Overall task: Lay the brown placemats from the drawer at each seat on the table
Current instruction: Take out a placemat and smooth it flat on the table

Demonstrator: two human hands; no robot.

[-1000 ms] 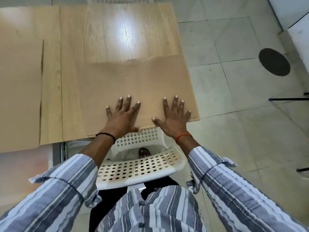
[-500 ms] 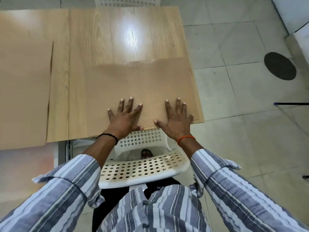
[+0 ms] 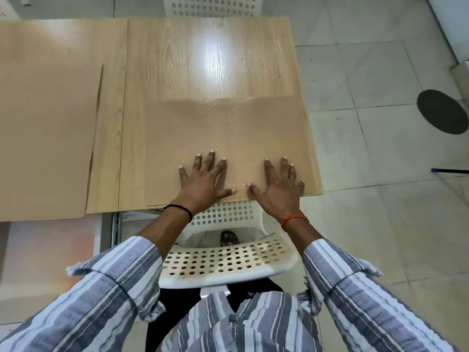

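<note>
A brown textured placemat (image 3: 228,133) lies flat on the near right part of the light wooden table (image 3: 208,59), its near edge along the table's front edge. My left hand (image 3: 203,181) and my right hand (image 3: 279,186) both rest palm down on the mat's near edge, fingers spread, holding nothing. Another brown placemat (image 3: 45,138) covers the table's left part.
A white perforated chair (image 3: 223,265) is tucked under the table's front edge just below my hands. A second white chair (image 3: 210,6) stands at the far side. Grey tiled floor (image 3: 368,148) lies to the right, with a dark round disc (image 3: 442,111) on it.
The placemat under my hands has slid slightly away from me, so its near edge now lines up with the table's edge. Both hands stay flat on it.
</note>
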